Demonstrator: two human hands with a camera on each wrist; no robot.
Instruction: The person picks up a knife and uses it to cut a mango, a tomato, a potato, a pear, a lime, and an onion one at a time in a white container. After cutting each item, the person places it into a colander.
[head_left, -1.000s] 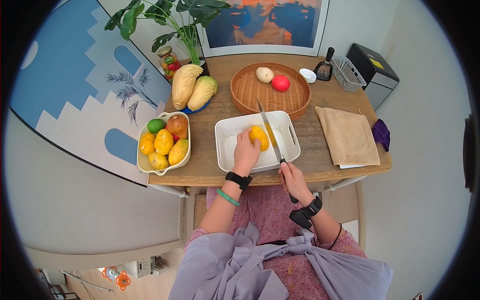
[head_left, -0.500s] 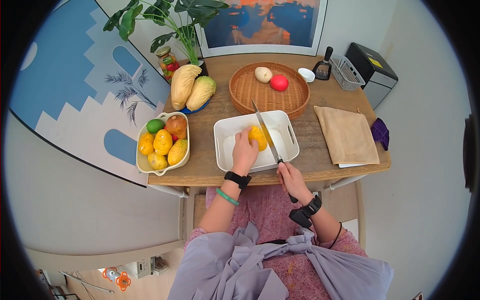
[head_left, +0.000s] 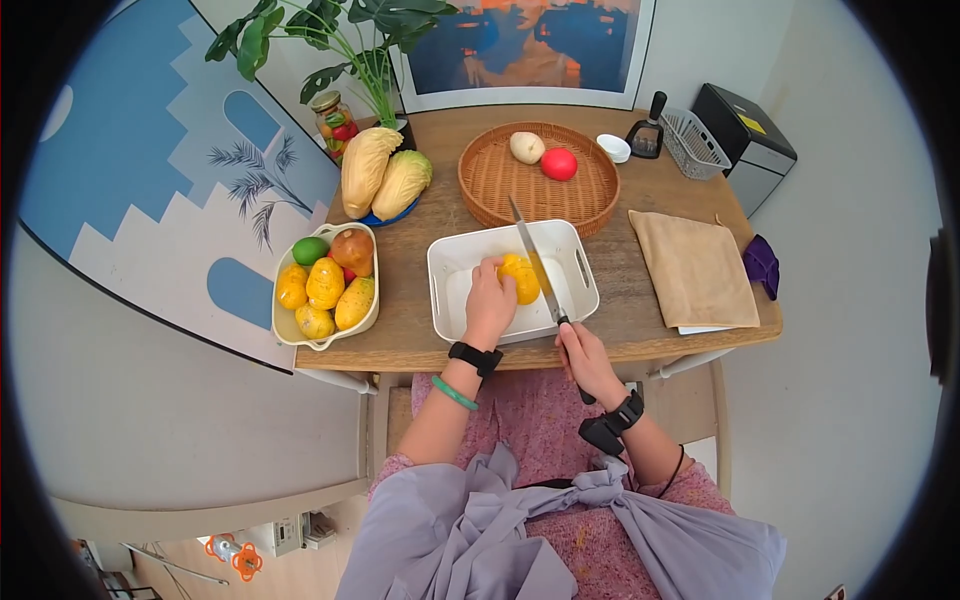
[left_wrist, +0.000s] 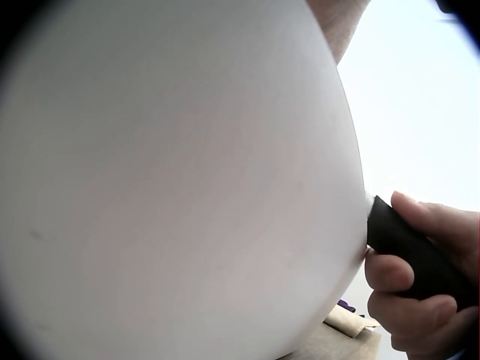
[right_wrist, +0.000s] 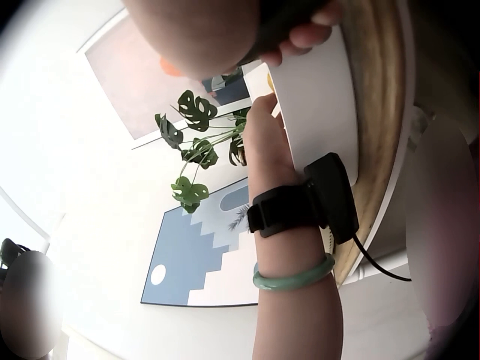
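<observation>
My left hand reaches into a white tub, its fingers curled round the side of a yellow mango. My right hand grips the black handle of a long knife. The blade slants up and left over the tub, just right of the mango, with its tip past the far rim. In the left wrist view, the tub's outer wall fills most of the picture, beside the right-hand fingers wrapped round the knife handle. The left palm is hidden in the head view.
At left stands a cream basket of mangoes, a green fruit and a brown onion. Behind it, two cabbages lie on a blue plate. A wicker tray holds a white and a red round item. A folded beige cloth lies right.
The knife tip swung a little to the left, then partly back to the right. The mango has shifted slightly under the left hand's fingers. Both hands have otherwise stayed nearly in place.
</observation>
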